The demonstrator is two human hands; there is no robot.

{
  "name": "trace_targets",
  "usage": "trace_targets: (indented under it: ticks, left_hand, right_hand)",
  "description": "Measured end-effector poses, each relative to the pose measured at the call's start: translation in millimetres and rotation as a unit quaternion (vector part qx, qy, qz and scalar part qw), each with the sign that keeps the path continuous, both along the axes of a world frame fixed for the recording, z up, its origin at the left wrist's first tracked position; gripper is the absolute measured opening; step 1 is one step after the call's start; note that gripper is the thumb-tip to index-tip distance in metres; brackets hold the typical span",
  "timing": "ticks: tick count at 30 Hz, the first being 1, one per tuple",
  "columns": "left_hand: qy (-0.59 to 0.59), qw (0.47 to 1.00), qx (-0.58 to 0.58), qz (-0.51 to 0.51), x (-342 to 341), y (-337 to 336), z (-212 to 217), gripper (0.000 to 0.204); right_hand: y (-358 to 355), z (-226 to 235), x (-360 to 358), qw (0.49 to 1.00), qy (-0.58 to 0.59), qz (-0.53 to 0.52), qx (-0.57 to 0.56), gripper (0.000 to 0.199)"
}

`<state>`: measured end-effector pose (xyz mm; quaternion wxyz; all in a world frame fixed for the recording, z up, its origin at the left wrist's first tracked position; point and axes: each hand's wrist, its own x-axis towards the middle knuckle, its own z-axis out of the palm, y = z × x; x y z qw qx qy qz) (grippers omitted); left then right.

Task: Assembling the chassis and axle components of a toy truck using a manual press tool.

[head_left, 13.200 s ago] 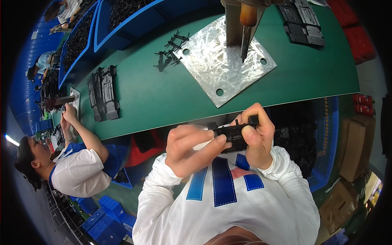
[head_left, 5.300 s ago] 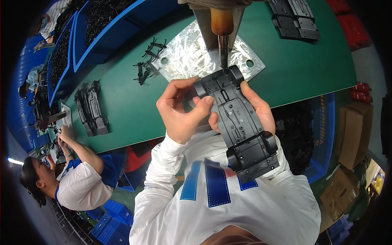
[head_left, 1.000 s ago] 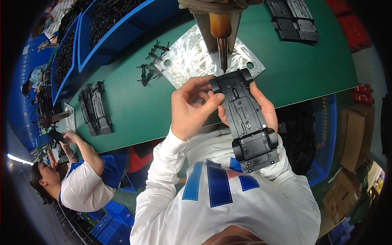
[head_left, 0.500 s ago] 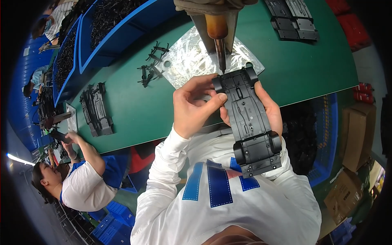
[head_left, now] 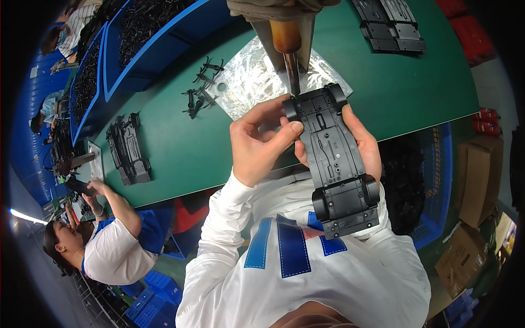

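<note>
A black plastic toy-car chassis point(head_left: 334, 157) is held tilted over the table's near edge, its long side running toward my body. My left hand point(head_left: 256, 143) pinches it by the far left corner, thumb against the wheel arch; whether those fingers also hold a small part is hidden. Along the right edge, my right hand point(head_left: 364, 143) wraps the chassis, with most of its fingers underneath. The hot-iron tool point(head_left: 293, 68), with an amber collar and a dark metal tip, points down right at the chassis's far left corner. Behind it lies a shiny foil-covered plate point(head_left: 243, 76).
Several small black brackets point(head_left: 199, 93) lie left of the plate on the green table point(head_left: 175, 158). More chassis point(head_left: 128, 147) rest at left and others point(head_left: 391, 27) at far right. Blue bins point(head_left: 150, 52) hold black parts. A co-worker point(head_left: 117, 246) sits at left; cardboard boxes point(head_left: 481, 180) stand at right.
Both hands keep their grip, and the chassis stays almost where it was, under the tool tip. The whole view has shifted very slightly. The co-worker's head has turned a little.
</note>
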<state>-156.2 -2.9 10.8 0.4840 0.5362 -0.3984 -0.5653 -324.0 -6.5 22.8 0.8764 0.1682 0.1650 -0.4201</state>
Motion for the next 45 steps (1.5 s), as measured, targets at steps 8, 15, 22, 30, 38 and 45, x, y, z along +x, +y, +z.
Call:
trace_targets:
  ticks: [8,15,22,30,38,45]
  left_hand:
    - [0.023,0.999,0.020,-0.009,2.8,-0.8,2.4,0.042]
    - [0.012,1.000,0.003,-0.003,2.8,-1.1,-0.2,0.042]
    - [0.010,1.000,0.001,-0.006,3.3,-1.1,0.3,0.043]
    - [0.018,1.000,0.000,-0.006,2.1,-1.8,1.2,0.042]
    - [0.015,1.000,-0.008,-0.002,2.3,-1.7,0.9,0.043]
    - [-0.002,1.000,-0.010,-0.001,3.0,-2.2,-0.9,0.044]
  right_hand:
    - [-1.0,1.6,2.5,1.000,-0.011,-0.008,0.013,0.057]
    - [-0.7,-0.6,2.4,1.000,-0.003,-0.011,0.011,0.057]
    - [0.1,-3.8,0.5,1.000,-0.020,-0.008,0.010,0.058]
    - [-0.3,-4.0,0.4,0.999,-0.033,-0.015,0.006,0.058]
    - [-0.4,-5.6,0.4,1.000,-0.029,-0.009,-0.001,0.059]
    - [-0.3,-5.8,0.6,1.000,-0.030,-0.009,0.000,0.059]
